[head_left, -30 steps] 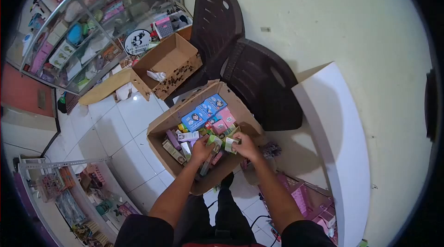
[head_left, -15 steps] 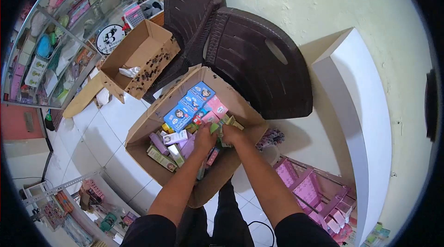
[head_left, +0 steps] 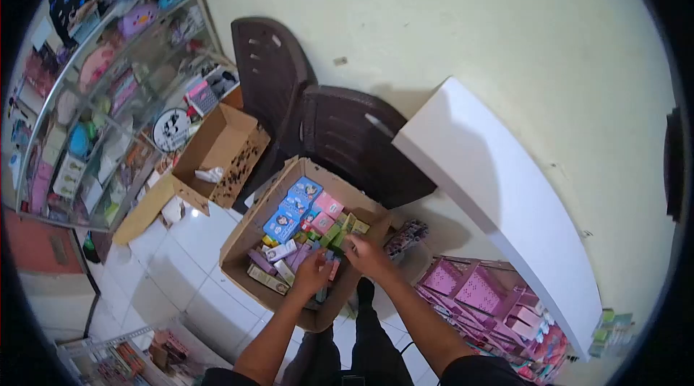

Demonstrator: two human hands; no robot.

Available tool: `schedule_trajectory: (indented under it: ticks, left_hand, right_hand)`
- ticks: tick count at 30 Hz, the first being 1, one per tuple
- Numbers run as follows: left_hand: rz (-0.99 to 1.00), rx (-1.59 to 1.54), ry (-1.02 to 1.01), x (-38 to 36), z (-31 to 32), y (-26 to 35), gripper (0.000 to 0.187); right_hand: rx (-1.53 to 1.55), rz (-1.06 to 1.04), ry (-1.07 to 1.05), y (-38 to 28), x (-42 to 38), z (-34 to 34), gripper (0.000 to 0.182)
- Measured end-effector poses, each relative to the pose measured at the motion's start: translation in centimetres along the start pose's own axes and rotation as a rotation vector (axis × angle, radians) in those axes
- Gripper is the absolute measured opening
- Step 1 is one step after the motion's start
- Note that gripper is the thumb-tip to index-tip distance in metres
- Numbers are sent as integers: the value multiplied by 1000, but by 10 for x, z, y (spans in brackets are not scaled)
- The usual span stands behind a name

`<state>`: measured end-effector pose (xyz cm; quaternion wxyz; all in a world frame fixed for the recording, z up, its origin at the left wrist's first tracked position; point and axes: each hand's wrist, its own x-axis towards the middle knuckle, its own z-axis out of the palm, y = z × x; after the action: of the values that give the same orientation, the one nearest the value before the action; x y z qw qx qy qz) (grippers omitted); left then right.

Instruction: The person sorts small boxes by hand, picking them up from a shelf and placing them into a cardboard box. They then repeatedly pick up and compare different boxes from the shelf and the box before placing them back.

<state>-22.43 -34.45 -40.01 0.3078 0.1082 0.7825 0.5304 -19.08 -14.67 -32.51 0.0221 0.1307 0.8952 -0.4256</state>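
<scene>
A large cardboard box (head_left: 242, 252) stands open in front of me, holding several small product boxes. Inside are blue boxes (head_left: 293, 207) with a cartoon face, pink boxes (head_left: 329, 204), and white and purple cartons (head_left: 280, 250). My left hand (head_left: 312, 275) is down among the cartons at the near side, its fingers curled and partly hidden; what they hold does not show. My right hand (head_left: 367, 256) reaches over the right side, fingers bent together at a small green box (head_left: 338, 240). A yellow-green box (head_left: 359, 227) lies just beyond those fingers.
Dark brown plastic chairs (head_left: 347, 140) stand behind the box. A smaller cardboard box (head_left: 217, 151) is at left, near a glass display case (head_left: 108, 111). A white curved panel (head_left: 499, 191) leans at right, above pink baskets (head_left: 477, 288).
My view has tilted up, so the box appears lower and farther off. My hands have moved apart: the left sits toward the near side, the right by the green boxes.
</scene>
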Motion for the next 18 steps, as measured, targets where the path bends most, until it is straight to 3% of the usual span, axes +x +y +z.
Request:
schedule_trajectory:
  ticks: [2, 9, 12, 18]
  left_hand:
    - [10, -284, -37, -23, -11, 20, 39]
    - [13, -225, -165, -87, -37, 104, 36]
    - [98, -274, -210, -98, -28, 114, 33]
    - [194, -315, -386, -119, -4, 193, 33]
  right_hand:
    - [26, 66, 27, -11, -31, -17, 27]
    - [365, 281, 168, -51, -131, -69, 24]
    - [455, 326, 251, -65, -164, -87, 24]
    - [583, 305, 418, -84, -230, -122, 26]
